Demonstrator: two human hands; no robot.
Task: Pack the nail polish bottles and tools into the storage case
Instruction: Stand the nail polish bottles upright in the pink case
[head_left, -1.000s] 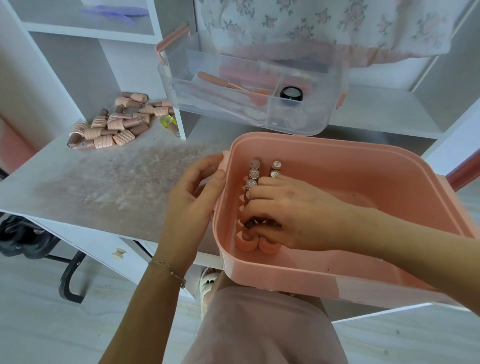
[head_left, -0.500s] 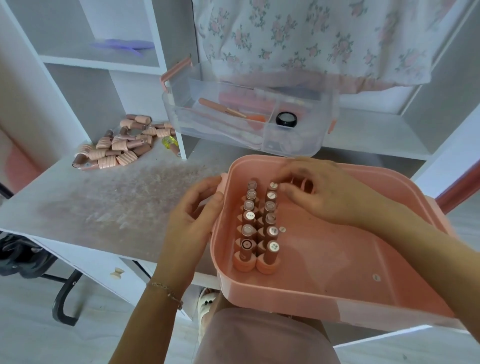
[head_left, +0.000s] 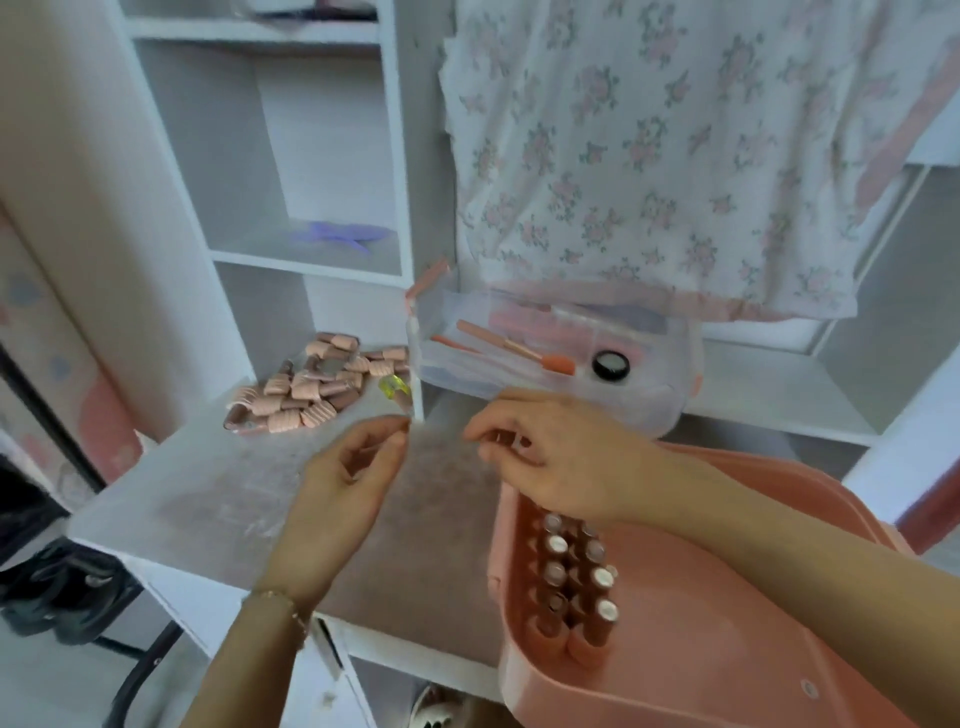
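The left grip (head_left: 358, 462) and right grip (head_left: 558, 457) hover over the desk (head_left: 208, 499), fingers loosely curled, grasping nothing. The pink storage case (head_left: 727, 649) sits below the right wrist, two rows of nail polish bottles (head_left: 574, 577) standing inside. A loose bottle pile (head_left: 306, 389) lies well beyond the left grip.

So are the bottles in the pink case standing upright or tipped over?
Upright: the bottles stand in two rows in the pink case, round caps facing up.
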